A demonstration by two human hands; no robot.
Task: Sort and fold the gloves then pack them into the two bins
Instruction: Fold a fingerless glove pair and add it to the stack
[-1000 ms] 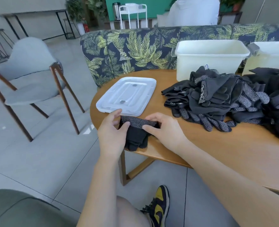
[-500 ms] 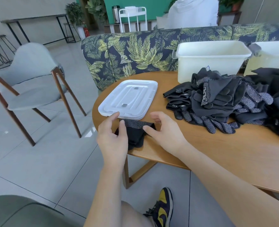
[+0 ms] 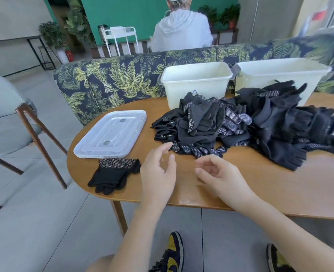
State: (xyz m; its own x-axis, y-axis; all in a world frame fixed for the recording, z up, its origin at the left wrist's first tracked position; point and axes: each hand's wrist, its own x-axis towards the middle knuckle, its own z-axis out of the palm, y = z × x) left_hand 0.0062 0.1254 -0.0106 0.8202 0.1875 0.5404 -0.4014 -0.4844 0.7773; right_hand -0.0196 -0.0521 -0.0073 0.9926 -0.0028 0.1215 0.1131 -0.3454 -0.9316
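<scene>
A folded black glove (image 3: 114,174) with a dotted cuff lies at the table's front left edge, just in front of the lids. To its right my left hand (image 3: 159,174) hovers over the wood, fingers relaxed and empty. My right hand (image 3: 220,177) floats beside it, fingers loosely curled, holding nothing. Behind both hands sits a big heap of black gloves (image 3: 244,126), some with white dots. Two white bins (image 3: 196,84) (image 3: 280,74) stand at the back of the table behind the heap.
Stacked clear plastic lids (image 3: 111,134) lie on the left of the round wooden table (image 3: 260,189). A leaf-patterned sofa (image 3: 111,83) runs behind it, where a person in a grey hoodie (image 3: 182,32) sits facing away. A grey chair (image 3: 7,118) stands left.
Both hands let go of the folded glove and moved right toward the heap. The glove now lies alone by the lids. The view has lifted and swung right.
</scene>
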